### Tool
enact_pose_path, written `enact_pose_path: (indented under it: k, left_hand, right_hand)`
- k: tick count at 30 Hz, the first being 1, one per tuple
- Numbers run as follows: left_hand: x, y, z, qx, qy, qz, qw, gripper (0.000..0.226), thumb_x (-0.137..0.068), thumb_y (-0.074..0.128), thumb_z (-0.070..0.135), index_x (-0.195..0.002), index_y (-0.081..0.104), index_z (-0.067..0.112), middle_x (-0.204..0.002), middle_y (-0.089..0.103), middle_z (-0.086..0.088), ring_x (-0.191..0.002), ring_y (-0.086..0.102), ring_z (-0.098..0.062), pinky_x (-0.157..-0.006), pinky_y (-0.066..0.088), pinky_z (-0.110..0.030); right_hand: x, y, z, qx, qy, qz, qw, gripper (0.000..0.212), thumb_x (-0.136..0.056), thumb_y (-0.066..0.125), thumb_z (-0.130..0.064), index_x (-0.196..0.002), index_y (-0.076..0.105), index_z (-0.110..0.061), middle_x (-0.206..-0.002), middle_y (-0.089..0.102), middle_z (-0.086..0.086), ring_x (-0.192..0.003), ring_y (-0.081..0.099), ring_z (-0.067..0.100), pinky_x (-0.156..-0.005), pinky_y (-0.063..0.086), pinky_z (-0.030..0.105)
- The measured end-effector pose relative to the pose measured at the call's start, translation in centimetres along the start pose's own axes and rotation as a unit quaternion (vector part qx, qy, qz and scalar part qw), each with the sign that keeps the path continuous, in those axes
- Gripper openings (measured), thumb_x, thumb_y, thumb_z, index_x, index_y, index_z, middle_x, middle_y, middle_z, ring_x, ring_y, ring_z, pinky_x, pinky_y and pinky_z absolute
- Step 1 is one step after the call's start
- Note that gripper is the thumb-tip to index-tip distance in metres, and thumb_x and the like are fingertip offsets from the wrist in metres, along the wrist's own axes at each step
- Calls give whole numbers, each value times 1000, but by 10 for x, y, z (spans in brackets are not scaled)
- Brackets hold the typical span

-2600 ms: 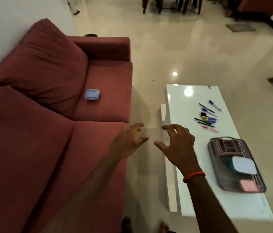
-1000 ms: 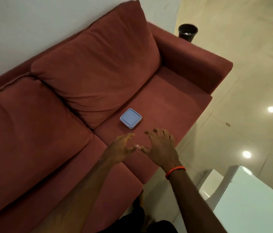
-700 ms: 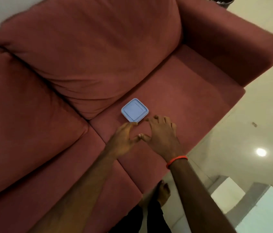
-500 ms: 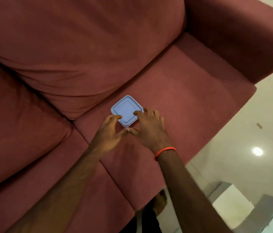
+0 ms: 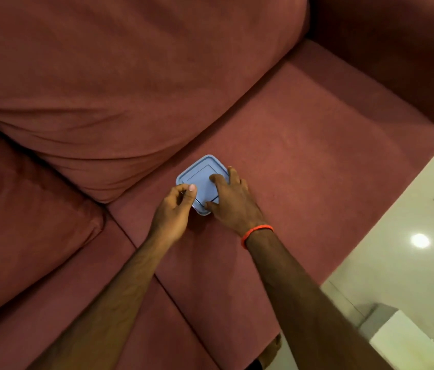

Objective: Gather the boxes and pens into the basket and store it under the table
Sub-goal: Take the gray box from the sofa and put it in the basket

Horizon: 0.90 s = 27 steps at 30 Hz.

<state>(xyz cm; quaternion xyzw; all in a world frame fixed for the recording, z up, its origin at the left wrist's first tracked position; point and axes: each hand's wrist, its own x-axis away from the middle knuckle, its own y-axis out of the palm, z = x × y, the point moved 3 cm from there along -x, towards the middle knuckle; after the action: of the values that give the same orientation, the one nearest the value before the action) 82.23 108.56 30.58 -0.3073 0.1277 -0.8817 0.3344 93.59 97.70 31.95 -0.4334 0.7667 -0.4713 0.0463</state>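
A small square blue box (image 5: 200, 174) with a lid lies flat on the seat of a dark red sofa (image 5: 304, 156), just in front of the back cushion. My left hand (image 5: 173, 210) curls against the box's left edge, its thumb on the lid. Across the right half of the lid lie the fingers of my right hand (image 5: 233, 201), which wears an orange wristband; its thumb presses the near corner. Both hands close on the box, which still rests on the seat. Neither the basket nor the pens are in view.
The sofa's back cushion (image 5: 130, 89) rises right behind the box, and its armrest (image 5: 397, 57) stands at the upper right. Pale tiled floor (image 5: 410, 209) runs along the right. A white table corner (image 5: 408, 343) shows at the lower right.
My view turned from the table to the sofa and closed in on it. Both hands reached forward to the blue box and now close on its edges; the box has hardly shifted.
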Motion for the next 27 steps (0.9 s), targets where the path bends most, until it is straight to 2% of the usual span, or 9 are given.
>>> enact_pose_path:
  k: [3, 7, 9, 12, 13, 15, 21, 23, 27]
  left_hand:
    - [9, -3, 12, 8, 4, -9, 1000, 35, -81, 46, 74, -94, 60, 44, -96, 70, 9, -100, 69, -22, -93, 54, -55]
    - [27, -10, 38, 14, 51, -16, 998, 38, -92, 45, 64, -103, 62, 32, -81, 66, 8, -82, 65, -19, -90, 55, -56]
    - [46, -19, 66, -1, 72, -35, 997, 59, -85, 41, 75, -111, 65, 28, -89, 71, 9, -88, 68, -15, -90, 56, -44]
    - [82, -34, 106, -21, 103, -47, 993, 81, -78, 36, 84, -129, 62, 28, -102, 69, 26, -101, 65, 4, -79, 45, -6]
    - [96, -40, 122, -20, 112, -49, 992, 86, -77, 36, 86, -135, 59, 28, -109, 66, 29, -102, 60, 11, -78, 41, -3]
    - [124, -48, 151, -21, 124, -63, 990, 94, -73, 37, 88, -143, 54, 26, -122, 61, 25, -102, 55, 15, -82, 41, -7]
    - [208, -43, 224, -16, 170, -132, 977, 97, -71, 43, 85, -144, 53, 22, -130, 62, 13, -93, 51, 26, -75, 40, 2]
    - [232, -35, 243, -23, 194, -160, 968, 97, -72, 43, 85, -144, 54, 21, -134, 63, 9, -98, 55, 19, -77, 41, 1]
    - [267, -18, 268, -36, 237, -216, 946, 96, -72, 46, 83, -142, 56, 18, -128, 69, -3, -111, 66, -10, -79, 48, -15]
  right_hand:
    - [11, -9, -4, -9, 9, 26, 1000, 64, -85, 69, -30, -142, 41, -21, -150, 23, 16, -130, 36, 40, -106, 40, 44]
    - [42, -33, -14, -15, 12, 49, 999, 67, -84, 66, -20, -145, 36, -24, -153, 18, 17, -133, 33, 39, -108, 40, 44]
    - [63, -56, -24, -13, 9, 69, 997, 65, -86, 62, -18, -144, 32, -26, -153, 16, 14, -132, 32, 37, -107, 41, 45]
    - [102, -88, -42, 4, 12, 106, 994, 68, -82, 60, -8, -142, 32, -25, -148, 20, 13, -127, 36, 35, -100, 46, 45]
    - [116, -101, -49, 5, 12, 117, 993, 71, -80, 62, -6, -142, 32, -25, -147, 21, 13, -127, 36, 35, -99, 47, 44]
    - [144, -128, -61, 5, 19, 141, 990, 73, -80, 68, -9, -144, 34, -24, -147, 23, 14, -131, 34, 34, -100, 46, 42]
    - [242, -207, -74, -18, 87, 201, 976, 65, -83, 70, -21, -143, 43, -24, -148, 29, 14, -135, 37, 33, -105, 45, 42]
    - [275, -229, -71, -20, 108, 214, 971, 66, -83, 72, -22, -142, 44, -24, -148, 29, 14, -135, 38, 33, -106, 45, 43]
    - [334, -254, -64, -11, 148, 255, 956, 66, -81, 75, -23, -141, 47, -23, -146, 32, 14, -132, 41, 33, -107, 44, 41]
